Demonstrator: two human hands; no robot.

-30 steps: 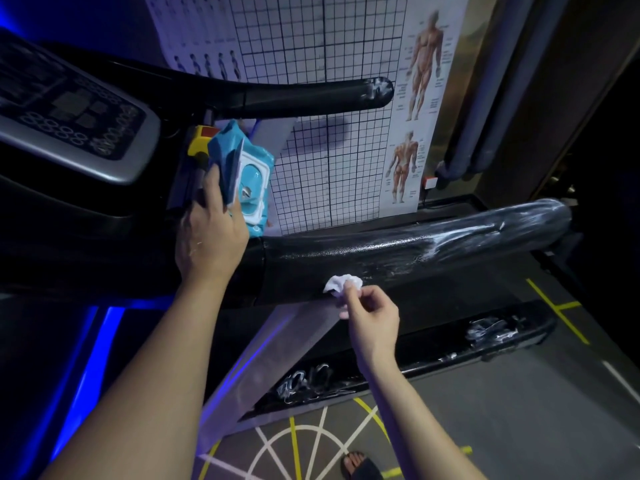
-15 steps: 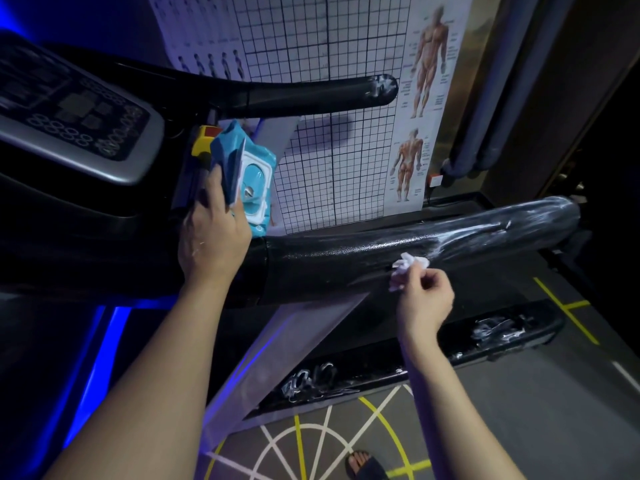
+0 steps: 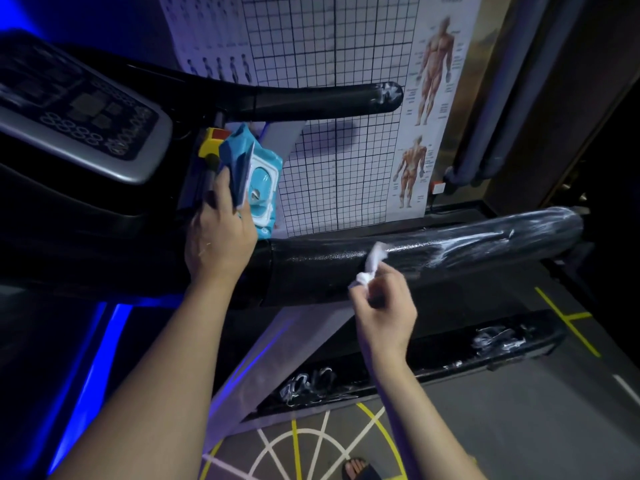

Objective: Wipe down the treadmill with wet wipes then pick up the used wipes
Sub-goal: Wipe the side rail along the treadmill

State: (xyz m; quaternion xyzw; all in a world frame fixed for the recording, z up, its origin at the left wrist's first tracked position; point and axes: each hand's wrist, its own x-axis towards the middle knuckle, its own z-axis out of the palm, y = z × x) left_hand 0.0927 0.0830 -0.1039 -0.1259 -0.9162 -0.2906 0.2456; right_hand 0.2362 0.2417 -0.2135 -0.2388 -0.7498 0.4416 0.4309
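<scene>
Head view: right hand (image 3: 384,306) pinches 1 crumpled wet wipe (image 3: 372,263) against the treadmill's side rail (image 3: 485,251), left hand (image 3: 221,237) grips the wipe pack (image 3: 254,178); wiping seemingly midway, pickup not begun.

Grey, line-marked floor (image 3: 519,431) bears the treadmill (image 3: 467,252).

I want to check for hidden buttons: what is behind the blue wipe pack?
A yellow block with a red top shows behind the blue wipe pack, which the left hand grips. The pack and hand cover the rest of the block.
</scene>
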